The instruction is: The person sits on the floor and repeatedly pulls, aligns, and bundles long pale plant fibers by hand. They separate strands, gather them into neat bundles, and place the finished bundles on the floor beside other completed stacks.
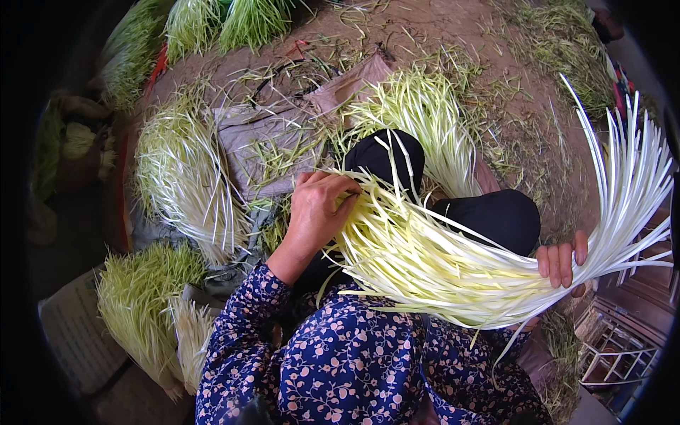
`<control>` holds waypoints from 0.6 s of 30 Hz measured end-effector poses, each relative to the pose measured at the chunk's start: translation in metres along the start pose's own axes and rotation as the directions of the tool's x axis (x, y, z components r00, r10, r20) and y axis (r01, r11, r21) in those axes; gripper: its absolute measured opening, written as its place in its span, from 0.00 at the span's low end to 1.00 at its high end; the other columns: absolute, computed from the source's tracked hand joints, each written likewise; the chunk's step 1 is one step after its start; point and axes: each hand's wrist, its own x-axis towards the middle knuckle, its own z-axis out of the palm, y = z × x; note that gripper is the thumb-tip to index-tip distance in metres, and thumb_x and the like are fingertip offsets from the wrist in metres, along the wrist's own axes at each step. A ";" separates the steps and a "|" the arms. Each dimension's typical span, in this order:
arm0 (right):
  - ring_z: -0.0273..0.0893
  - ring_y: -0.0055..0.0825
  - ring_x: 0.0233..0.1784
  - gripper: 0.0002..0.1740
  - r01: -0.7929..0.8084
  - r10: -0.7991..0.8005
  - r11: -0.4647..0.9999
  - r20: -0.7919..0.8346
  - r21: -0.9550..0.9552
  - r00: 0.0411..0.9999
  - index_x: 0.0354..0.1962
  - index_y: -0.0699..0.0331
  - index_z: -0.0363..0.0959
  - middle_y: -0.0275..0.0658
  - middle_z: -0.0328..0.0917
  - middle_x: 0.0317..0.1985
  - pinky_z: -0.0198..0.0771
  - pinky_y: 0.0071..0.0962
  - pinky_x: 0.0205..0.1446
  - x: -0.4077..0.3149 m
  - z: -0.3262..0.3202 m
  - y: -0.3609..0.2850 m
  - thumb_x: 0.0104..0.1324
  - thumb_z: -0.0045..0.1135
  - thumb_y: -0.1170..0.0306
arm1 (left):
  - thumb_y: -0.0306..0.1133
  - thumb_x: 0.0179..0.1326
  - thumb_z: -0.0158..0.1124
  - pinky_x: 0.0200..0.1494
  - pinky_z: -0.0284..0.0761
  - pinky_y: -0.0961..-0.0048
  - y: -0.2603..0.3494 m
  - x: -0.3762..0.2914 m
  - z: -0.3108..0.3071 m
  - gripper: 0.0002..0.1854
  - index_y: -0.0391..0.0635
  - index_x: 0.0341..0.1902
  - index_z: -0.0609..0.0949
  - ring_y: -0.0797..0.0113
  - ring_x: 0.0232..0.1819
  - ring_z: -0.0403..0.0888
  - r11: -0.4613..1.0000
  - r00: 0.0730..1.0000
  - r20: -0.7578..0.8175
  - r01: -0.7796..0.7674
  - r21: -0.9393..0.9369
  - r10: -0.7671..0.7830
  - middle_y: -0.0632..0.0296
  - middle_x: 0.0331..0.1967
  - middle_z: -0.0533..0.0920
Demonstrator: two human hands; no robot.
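Note:
A large bundle of long, pale yellow and white leafy stalks (451,260), like blanched chives, lies slanting across my lap. My right hand (563,263) is wrapped around its white stems, with the stem ends fanning out beyond it towards the upper right. At the yellow leaf tips, my left hand (326,204) pinches some leaves between thumb and fingers; what exactly lies in the pinch is partly hidden. Just past my knees a greener pile of the same stalks (425,122) rests on the ground. Another big pile (186,170) lies to the left of my left hand.
Loose trimmings litter a grey-purple cloth (265,143) and the brown ground. More stalks (143,303) lie at lower left beside a printed sack (79,329). Green bunches (255,21) stand at the top left. A heap of scraps (563,58) is at upper right, a white wire rack (616,366) at lower right.

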 end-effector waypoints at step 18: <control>0.71 0.24 0.25 0.22 0.021 -0.020 1.000 -0.039 0.010 0.999 0.35 0.56 0.56 0.32 0.71 0.21 0.62 0.29 0.39 -0.001 0.005 0.005 0.54 0.65 0.68 | 0.39 0.40 0.70 0.46 0.60 0.66 -0.003 0.020 0.020 0.09 0.50 0.23 0.85 0.65 0.34 0.72 0.986 0.996 0.079 0.029 0.163 -0.043 0.67 0.23 0.80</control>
